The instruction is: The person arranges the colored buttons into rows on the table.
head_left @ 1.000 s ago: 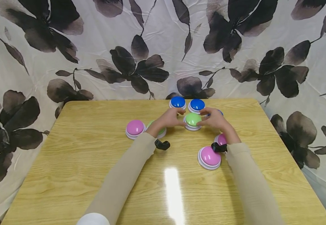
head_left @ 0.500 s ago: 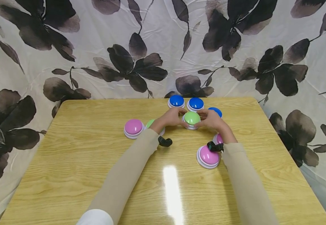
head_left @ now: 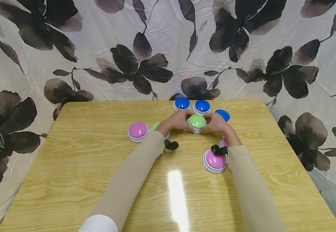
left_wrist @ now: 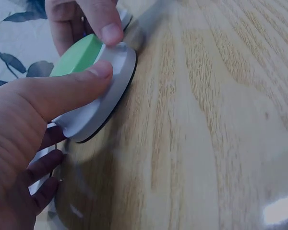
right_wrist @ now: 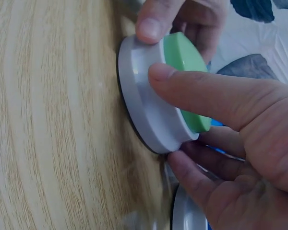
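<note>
A push button with a green dome (head_left: 197, 121) on a white base is held from both sides near the back of the table. My left hand (head_left: 178, 120) grips its left side, thumb on the white base (left_wrist: 103, 103) in the left wrist view. From the right, my right hand (head_left: 216, 123) grips the same base with its thumb along the front, as the right wrist view shows. Whether the base touches the table cannot be told. Two blue buttons (head_left: 202, 105) stand just behind; a third blue button (head_left: 222, 115) is beside my right hand.
Left of my left hand are a pink button (head_left: 137, 130) and another green button (head_left: 154, 126), partly hidden by that hand. Near my right wrist are a pink button (head_left: 214, 159) and one mostly covered pink button (head_left: 223, 142). A floral cloth (head_left: 168, 48) hangs behind the wooden table (head_left: 84, 154).
My right hand has moved slightly left and closed in on the green button. My left hand has stayed nearly in place. The third blue button shows more fully.
</note>
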`<state>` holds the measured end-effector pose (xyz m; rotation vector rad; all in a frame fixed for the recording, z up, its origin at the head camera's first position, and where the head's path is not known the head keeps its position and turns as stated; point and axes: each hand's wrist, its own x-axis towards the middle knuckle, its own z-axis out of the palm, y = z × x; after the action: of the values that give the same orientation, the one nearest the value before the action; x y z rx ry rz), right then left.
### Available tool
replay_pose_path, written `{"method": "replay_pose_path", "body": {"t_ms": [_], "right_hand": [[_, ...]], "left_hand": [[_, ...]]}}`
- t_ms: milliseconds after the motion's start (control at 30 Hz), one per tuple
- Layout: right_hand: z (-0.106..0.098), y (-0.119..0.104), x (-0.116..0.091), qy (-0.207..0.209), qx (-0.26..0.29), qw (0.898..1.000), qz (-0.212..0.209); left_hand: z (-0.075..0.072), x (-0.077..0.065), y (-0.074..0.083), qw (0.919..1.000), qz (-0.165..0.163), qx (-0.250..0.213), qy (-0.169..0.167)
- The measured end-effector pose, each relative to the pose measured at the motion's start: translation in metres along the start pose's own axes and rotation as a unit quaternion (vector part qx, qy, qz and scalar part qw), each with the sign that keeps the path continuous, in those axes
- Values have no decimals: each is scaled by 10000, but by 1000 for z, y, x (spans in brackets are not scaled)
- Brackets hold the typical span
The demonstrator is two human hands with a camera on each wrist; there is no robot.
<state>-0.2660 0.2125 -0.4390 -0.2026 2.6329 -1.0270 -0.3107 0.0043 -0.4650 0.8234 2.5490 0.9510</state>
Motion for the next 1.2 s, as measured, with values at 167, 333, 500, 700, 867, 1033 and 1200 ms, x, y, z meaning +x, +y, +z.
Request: {"method": "replay_pose_path", "body": {"t_ms": [167,333,500,700,867,1033,1200], "right_hand": [[2,-4,3,-39,65,10000,-1],[4,-7,4,-113,266,9996,66],[1,-14,3,-94,522,9986,-56],[-4,-26,-2,30,851,9956,-393],[-6,-37,-9,257,812,9945,-605],[-6,-49,-20,497,856,9914,-856],[-8,-62,-30,623,878,9893,-988]], "left_hand": [[-3,-3,0,9999,-87,94,-8],[-6,-8,-2,9999,-59,-98,-30],[-16,-14,-2,9997,5,-212,120],[-30,-19,-1,9978,377,-426,341],[-37,-26,2,9954,646,-473,527],[-45,-41,12,9933,748,-511,714],[-55,-57,22,9899,994,-520,871]]}}
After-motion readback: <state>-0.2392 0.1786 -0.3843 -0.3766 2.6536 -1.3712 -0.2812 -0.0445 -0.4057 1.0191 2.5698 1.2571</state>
